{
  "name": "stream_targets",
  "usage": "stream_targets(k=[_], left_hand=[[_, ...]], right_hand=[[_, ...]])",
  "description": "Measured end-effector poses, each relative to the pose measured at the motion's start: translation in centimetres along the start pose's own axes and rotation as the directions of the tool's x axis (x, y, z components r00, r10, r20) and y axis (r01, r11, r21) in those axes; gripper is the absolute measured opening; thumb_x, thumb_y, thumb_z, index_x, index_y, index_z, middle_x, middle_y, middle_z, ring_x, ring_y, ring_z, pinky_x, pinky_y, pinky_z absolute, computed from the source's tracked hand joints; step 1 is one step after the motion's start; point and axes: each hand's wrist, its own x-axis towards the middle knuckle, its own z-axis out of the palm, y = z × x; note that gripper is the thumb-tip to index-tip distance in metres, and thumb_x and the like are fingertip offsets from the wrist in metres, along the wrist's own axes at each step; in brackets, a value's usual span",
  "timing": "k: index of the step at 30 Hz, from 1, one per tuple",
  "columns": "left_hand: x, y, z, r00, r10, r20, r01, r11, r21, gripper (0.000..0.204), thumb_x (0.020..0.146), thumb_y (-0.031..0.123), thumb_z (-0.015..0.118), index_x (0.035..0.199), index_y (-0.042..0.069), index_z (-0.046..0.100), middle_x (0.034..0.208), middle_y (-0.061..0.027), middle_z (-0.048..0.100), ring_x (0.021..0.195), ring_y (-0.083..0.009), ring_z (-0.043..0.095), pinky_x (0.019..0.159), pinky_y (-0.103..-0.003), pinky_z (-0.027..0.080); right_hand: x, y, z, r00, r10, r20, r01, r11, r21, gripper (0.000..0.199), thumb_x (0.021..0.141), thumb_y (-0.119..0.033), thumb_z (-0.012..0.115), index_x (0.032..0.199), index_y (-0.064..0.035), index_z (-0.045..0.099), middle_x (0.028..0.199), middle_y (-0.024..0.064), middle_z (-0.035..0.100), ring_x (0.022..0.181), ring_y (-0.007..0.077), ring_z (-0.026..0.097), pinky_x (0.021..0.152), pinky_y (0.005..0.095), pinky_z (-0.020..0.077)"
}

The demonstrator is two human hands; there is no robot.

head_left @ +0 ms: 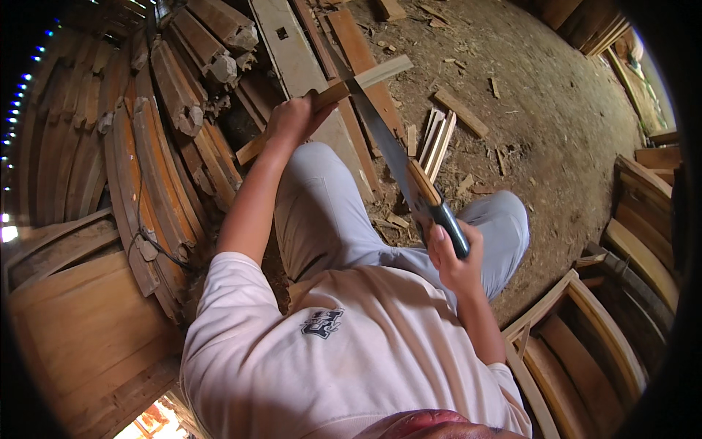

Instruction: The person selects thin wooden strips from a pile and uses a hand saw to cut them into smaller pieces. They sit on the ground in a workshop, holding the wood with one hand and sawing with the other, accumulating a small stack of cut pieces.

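Note:
My right hand (455,256) is wrapped round the dark and wooden handle of a hand saw (389,143). The saw's long grey blade slants away from me up to a narrow wooden strip (382,72), which it meets near the strip's middle. My left hand (295,121) grips that strip on the near-left side of the blade. Beneath the strip lies a long pale board (296,55), next to my left knee, with a reddish-brown plank (362,55) to its right. My left fingers are partly hidden behind the hand.
Stacked old timber (164,146) fills the left side. Thin offcuts (439,139) and a short plank (461,113) lie on the dirt floor (563,124) among shavings. Wooden frames (578,344) stand at the lower right, and a broad wooden panel (95,329) at the lower left.

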Motion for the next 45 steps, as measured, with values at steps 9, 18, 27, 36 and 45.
stream_targets(k=[9,18,27,36,45], left_hand=[[2.9,-2.3,-2.5,0.992,0.103,-0.076,-0.097,0.992,0.085,0.046,0.101,0.051,0.061,0.092,0.005,0.062,0.079,-0.0228,0.071,0.078,-0.0443,0.071,0.065,-0.055,0.056],[1.4,0.6,-1.6,0.983,0.178,-0.032,-0.174,0.979,0.108,0.055,0.099,0.06,0.059,0.098,0.006,0.068,0.074,-0.0207,0.072,0.072,-0.0392,0.074,0.062,-0.051,0.06],[-3.4,8.8,2.1,0.952,0.282,0.117,-0.291,0.954,0.07,0.061,0.095,0.07,0.056,0.099,0.01,0.071,0.058,-0.0127,0.066,0.059,-0.0338,0.072,0.053,-0.047,0.057],[-0.8,7.3,2.4,0.982,0.127,0.139,-0.133,0.99,0.037,0.059,0.096,0.067,0.057,0.106,0.01,0.068,0.069,-0.0167,0.071,0.07,-0.0378,0.074,0.062,-0.049,0.06],[2.4,2.8,0.0,0.98,0.171,-0.105,-0.161,0.982,0.096,0.056,0.1,0.061,0.056,0.098,0.006,0.064,0.066,-0.0164,0.069,0.061,-0.0352,0.072,0.052,-0.047,0.057]], right_hand=[[-4.8,-0.3,-5.4,0.996,-0.088,0.019,0.086,0.992,0.097,0.037,0.098,-0.026,0.071,0.074,-0.0002,0.059,0.054,-0.0013,0.051,0.046,0.0067,0.044,0.044,0.0258,0.0319],[-2.4,0.8,-4.7,0.991,-0.133,-0.02,0.134,0.99,0.045,0.035,0.098,-0.024,0.069,0.074,-0.0004,0.061,0.056,-0.0034,0.053,0.047,0.0053,0.046,0.044,0.0253,0.0322],[7.1,0.1,-0.1,0.992,-0.082,-0.096,0.101,0.972,0.211,0.036,0.101,-0.028,0.071,0.077,-0.0034,0.06,0.06,-0.0045,0.054,0.051,0.0035,0.047,0.045,0.0233,0.0337],[4.7,-0.2,-0.3,0.996,-0.031,-0.079,0.048,0.974,0.221,0.041,0.104,-0.026,0.064,0.072,-0.0065,0.05,0.056,0.0008,0.05,0.045,0.0072,0.042,0.042,0.0246,0.0303],[-4.7,1.4,-6.6,0.987,-0.043,-0.156,0.105,0.903,0.416,0.043,0.098,-0.032,0.068,0.073,-0.0023,0.051,0.054,0.0009,0.045,0.044,0.0094,0.04,0.041,0.0273,0.0296]])
